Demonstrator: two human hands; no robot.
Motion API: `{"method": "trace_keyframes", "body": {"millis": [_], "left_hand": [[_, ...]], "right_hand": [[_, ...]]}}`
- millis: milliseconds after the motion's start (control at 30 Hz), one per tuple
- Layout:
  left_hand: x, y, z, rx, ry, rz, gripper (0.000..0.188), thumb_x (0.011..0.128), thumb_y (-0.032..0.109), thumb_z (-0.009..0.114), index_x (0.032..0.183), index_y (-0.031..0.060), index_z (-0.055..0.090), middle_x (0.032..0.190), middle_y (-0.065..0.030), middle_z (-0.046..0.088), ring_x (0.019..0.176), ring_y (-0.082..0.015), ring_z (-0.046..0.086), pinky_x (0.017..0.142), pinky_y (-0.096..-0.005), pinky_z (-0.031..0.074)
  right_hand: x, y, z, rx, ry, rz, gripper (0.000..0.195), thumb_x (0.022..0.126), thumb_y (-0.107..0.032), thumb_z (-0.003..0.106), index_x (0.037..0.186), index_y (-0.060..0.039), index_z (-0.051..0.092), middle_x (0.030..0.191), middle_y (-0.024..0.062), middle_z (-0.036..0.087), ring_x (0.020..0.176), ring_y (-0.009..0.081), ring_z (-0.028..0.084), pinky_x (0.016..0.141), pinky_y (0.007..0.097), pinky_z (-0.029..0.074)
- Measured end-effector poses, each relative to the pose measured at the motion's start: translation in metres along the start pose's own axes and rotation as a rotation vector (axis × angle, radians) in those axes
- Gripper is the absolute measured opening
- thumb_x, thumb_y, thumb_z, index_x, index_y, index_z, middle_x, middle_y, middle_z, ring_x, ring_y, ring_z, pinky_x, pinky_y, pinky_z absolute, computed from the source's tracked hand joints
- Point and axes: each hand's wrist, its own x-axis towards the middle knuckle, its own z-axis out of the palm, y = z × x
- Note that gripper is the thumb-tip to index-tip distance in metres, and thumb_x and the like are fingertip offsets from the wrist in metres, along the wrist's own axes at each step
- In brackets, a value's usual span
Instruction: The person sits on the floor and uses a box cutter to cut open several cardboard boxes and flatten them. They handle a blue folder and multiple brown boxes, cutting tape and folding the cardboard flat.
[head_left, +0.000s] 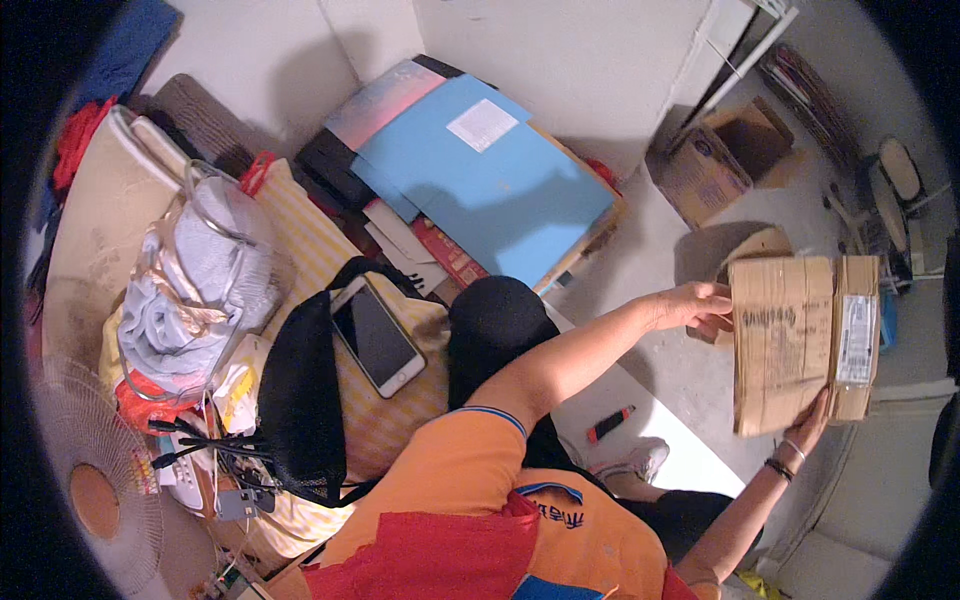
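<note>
A brown cardboard box (784, 341) with dark print is held up at the right. A white printed label is stuck on its narrower right-hand panel. My left hand (701, 307) holds its left edge, fingers partly hidden behind it. From below, my right hand (811, 424) grips the lower edge near the fold between the two panels; some of its fingers are out of sight. Whether the box is flattened cannot be told. Behind it, another cardboard piece (761, 244) shows near the floor. An orange-and-black utility knife (610, 425) lies below my left forearm on a white surface.
A blue folder (480, 180) tops a stack ahead. An open carton (705, 176) stands on the floor at upper right. To the left are a smartphone (379, 337), a black cap (304, 397), a bagged blue-grey blanket (176, 322), black cables (202, 442) and a fan (97, 495).
</note>
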Motion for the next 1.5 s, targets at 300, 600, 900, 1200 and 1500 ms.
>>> {"method": "trace_keyframes", "body": {"millis": [300, 600, 900, 1200, 1500], "left_hand": [[0.057, 0.000, 0.037, -0.092, 0.432, 0.152, 0.046, 0.067, 0.008, 0.073, 0.111, 0.0043, 0.059, 0.103, -0.0089, 0.064, 0.092, -0.0205, 0.061, 0.085, -0.0374, 0.049], [-0.016, 0.121, -0.115, -0.014, 0.575, 0.379, 0.039, 0.071, 0.007, 0.073, 0.108, 0.0037, 0.060, 0.107, -0.0101, 0.063, 0.094, -0.0215, 0.062, 0.084, -0.0352, 0.050], [-0.210, -0.036, -0.252, -0.150, 1.171, 0.501, 0.057, 0.074, 0.007, 0.071, 0.125, 0.0069, 0.046, 0.117, -0.0083, 0.057, 0.105, -0.0250, 0.056, 0.085, -0.0391, 0.049], [-0.180, -0.054, -0.196, -0.216, 0.985, 0.341, 0.048, 0.076, 0.008, 0.069, 0.120, 0.0059, 0.050, 0.113, -0.0083, 0.059, 0.103, -0.0231, 0.058, 0.088, -0.0386, 0.048], [-0.106, -0.085, -0.122, -0.218, 0.691, 0.175, 0.057, 0.080, 0.017, 0.066, 0.131, 0.0068, 0.042, 0.124, -0.0075, 0.054, 0.115, -0.0200, 0.051, 0.098, -0.0388, 0.040]], "right_hand": [[-0.008, 0.039, 0.062, 0.216, -0.039, 0.098, 0.036, 0.088, -0.026, 0.062, 0.118, -0.0075, 0.057, 0.110, 0.0020, 0.063, 0.099, 0.0144, 0.059, 0.084, 0.0290, 0.048], [-0.051, 0.041, 0.142, -0.042, -0.597, 0.331, 0.042, 0.091, -0.039, 0.053, 0.121, -0.0081, 0.051, 0.113, 0.0116, 0.061, 0.103, 0.0226, 0.059, 0.084, 0.0339, 0.045], [-0.062, 0.088, 0.051, -0.238, -0.514, 0.581, 0.038, 0.091, -0.032, 0.055, 0.119, -0.0075, 0.053, 0.108, 0.0113, 0.063, 0.091, 0.0172, 0.061, 0.073, 0.0282, 0.049], [-0.097, 0.138, 0.136, -0.143, -0.724, 0.723, 0.064, 0.087, -0.035, 0.060, 0.135, -0.0020, 0.034, 0.123, 0.0168, 0.055, 0.108, 0.0241, 0.055, 0.092, 0.0369, 0.043], [-0.079, 0.199, 0.191, 0.082, -0.401, 0.750, 0.032, 0.081, -0.021, 0.071, 0.108, -0.0100, 0.058, 0.107, 0.0008, 0.062, 0.098, 0.0150, 0.059, 0.083, 0.0321, 0.049]]}}
